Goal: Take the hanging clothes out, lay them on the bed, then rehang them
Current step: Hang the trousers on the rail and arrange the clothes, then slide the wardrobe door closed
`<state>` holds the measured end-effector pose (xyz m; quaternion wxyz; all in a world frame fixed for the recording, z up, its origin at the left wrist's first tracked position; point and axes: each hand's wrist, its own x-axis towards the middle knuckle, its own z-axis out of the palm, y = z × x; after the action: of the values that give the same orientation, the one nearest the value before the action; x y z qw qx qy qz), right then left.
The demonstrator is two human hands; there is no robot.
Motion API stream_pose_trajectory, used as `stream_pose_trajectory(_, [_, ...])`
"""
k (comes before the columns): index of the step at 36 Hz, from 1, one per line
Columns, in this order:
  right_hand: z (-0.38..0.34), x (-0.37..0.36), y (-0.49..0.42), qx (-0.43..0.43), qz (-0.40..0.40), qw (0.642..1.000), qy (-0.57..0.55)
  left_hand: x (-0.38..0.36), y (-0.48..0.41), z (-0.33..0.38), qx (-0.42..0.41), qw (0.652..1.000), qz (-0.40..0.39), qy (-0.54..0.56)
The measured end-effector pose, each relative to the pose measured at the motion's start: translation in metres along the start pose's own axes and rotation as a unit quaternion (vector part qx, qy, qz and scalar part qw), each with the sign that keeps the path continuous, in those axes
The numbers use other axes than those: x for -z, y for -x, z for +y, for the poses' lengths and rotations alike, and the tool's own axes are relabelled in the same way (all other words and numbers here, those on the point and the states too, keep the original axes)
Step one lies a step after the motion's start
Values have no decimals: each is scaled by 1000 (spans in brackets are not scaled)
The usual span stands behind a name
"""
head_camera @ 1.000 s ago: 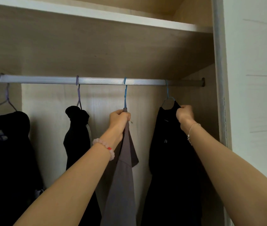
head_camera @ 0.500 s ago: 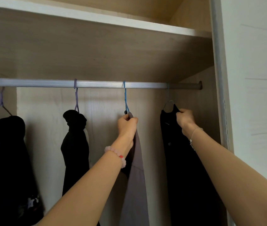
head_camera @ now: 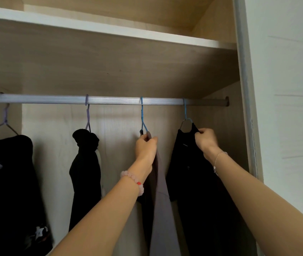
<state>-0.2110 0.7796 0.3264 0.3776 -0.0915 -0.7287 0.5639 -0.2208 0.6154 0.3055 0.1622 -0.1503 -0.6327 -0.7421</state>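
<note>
Grey garment (head_camera: pixel 161 209) gripped by L hand (head_camera: pixel 146 147), black top (head_camera: pixel 198 191) by R hand (head_camera: pixel 207 140); shelf (head_camera: pixel 110 32) just above rail (head_camera: pixel 110 100).

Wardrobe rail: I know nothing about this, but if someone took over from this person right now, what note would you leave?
Left-hand grip holds the grey garment just under its blue hanger.
Right-hand grip pinches the shoulder of the rightmost black garment.
All four hangers are hooked on the rail; two other black garments hang to the left.
Bed out of view, so I cannot tell whether this is taking out or rehanging; nothing is off the rail.
</note>
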Motion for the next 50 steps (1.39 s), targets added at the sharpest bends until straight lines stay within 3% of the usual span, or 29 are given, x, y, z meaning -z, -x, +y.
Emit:
stream_pose_trajectory(12, [-3,4,10,40,33,995,86,10,13,8,-13,999,-38,-24])
stream_pose_trajectory(16, [-11,7,38,114,37,980,162,17,27,9,-39,998,-53,-17])
stream_pose_trajectory(20, [-13,15,80,192,-2,967,166,30,55,0,-116,990,-49,-62])
stream_pose_trajectory(22, [-7,24,107,217,-27,966,140,38,77,-15,-180,975,-22,-128])
stream_pose_trajectory(25, [10,41,149,241,-61,965,78,46,119,-43,-311,920,37,-235])
stream_pose_trajectory(28, [32,63,180,249,-71,965,36,46,152,-73,-395,879,28,-265])
stream_pose_trajectory(31, [53,84,194,275,-5,961,22,34,174,-103,-441,860,15,-257])
stream_pose_trajectory(35, [80,108,197,305,125,939,94,5,199,-134,-483,830,-19,-279])
stream_pose_trajectory(37, [89,118,197,340,175,908,172,-8,209,-146,-496,812,-55,-303])
stream_pose_trajectory(38, [94,122,196,345,192,896,203,-15,212,-150,-482,811,-89,-319])
stream_pose_trajectory(40, [106,132,195,324,185,902,216,-30,217,-150,-392,844,-159,-330])
stream_pose_trajectory(42, [117,139,195,294,148,920,212,-46,224,-153,-225,903,-212,-298])
stream_pose_trajectory(44, [127,144,196,269,107,935,206,-57,229,-161,-83,931,-279,-222])
stream_pose_trajectory(47, [142,145,194,232,61,952,191,-68,234,-175,39,940,-327,-92])
stream_pose_trajectory(50, [156,144,195,233,29,953,194,-80,239,-185,77,933,-349,-35])
